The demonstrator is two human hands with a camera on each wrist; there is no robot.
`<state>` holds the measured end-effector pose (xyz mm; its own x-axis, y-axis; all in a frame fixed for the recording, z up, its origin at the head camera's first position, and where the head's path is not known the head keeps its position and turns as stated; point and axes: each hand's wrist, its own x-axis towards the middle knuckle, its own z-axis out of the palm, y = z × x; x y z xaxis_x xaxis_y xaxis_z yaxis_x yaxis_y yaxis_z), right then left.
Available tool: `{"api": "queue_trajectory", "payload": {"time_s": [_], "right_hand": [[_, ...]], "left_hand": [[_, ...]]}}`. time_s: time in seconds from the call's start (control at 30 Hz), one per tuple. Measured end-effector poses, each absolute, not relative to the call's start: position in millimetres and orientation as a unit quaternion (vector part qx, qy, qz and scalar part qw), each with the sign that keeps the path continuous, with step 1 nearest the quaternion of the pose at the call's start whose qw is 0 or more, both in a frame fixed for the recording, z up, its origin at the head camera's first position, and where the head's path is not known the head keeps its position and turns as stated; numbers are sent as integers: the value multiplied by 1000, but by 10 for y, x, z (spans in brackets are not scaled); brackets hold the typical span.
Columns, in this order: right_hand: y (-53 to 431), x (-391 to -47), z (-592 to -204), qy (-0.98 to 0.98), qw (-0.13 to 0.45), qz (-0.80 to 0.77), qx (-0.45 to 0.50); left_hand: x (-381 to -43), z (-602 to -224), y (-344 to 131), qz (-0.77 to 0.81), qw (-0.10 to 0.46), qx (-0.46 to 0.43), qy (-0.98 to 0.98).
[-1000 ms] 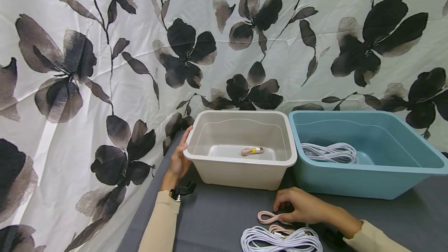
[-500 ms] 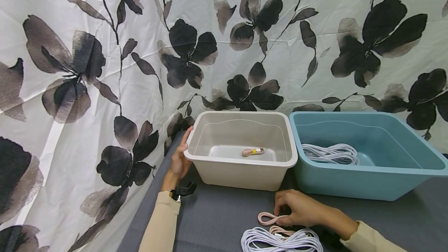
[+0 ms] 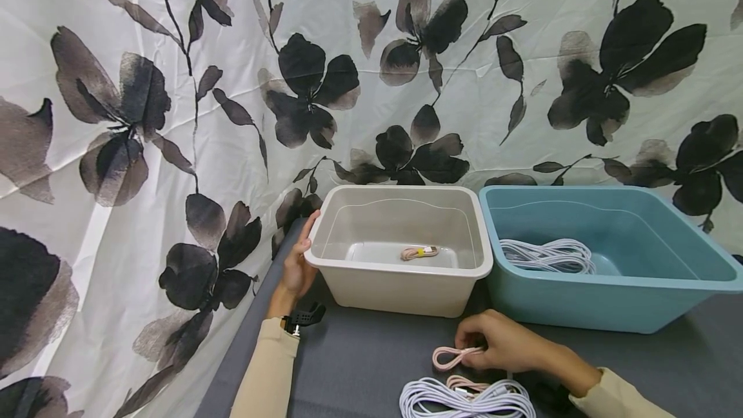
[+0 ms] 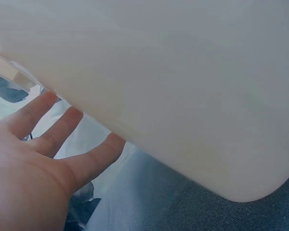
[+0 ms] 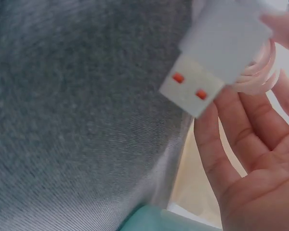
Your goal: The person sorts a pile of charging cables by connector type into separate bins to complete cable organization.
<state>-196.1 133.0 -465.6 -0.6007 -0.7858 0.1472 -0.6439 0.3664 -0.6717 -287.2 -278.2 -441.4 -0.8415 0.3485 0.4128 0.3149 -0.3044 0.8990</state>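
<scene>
My right hand (image 3: pixel 499 344) pinches a coiled pink cable (image 3: pixel 447 358) in front of the beige bin, with a loop sticking out to the left. In the right wrist view, the pink coil (image 5: pixel 257 79) sits between thumb and fingers, partly behind a blurred white USB plug (image 5: pixel 197 86). Below that hand lie a second pink cable (image 3: pixel 461 382) and a bundle of white cable (image 3: pixel 464 400). Straight fingers of my left hand (image 3: pixel 298 273) touch the left side of the beige bin (image 3: pixel 400 289); the left wrist view shows the fingertips (image 4: pixel 116 140) against its wall.
Inside the beige bin lies a small pink cable (image 3: pixel 419 252) with a yellow band. Right beside it stands a larger blue bin (image 3: pixel 580 302) holding coiled white cable (image 3: pixel 548 255). A floral curtain (image 3: pixel 325 166) hangs behind and left of the grey table (image 3: pixel 360 353).
The pink cable in my right hand has risen slightly and shifted a little right, away from the cables beneath. My left hand stays in place at the bin.
</scene>
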Motion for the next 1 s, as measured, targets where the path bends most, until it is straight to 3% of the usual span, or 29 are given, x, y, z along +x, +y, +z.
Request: {"api": "queue_trajectory", "payload": {"time_s": [0.37,1.0], "right_hand": [[1374,-1970,-4539,800,116,-410,-423],[1365,-1907,-4119,820,85,-400,-400]], "left_hand": [[-2834,-4357,-2767,755,9,276,595],[-2846,-4359,-2768,758,13,278,590]]}}
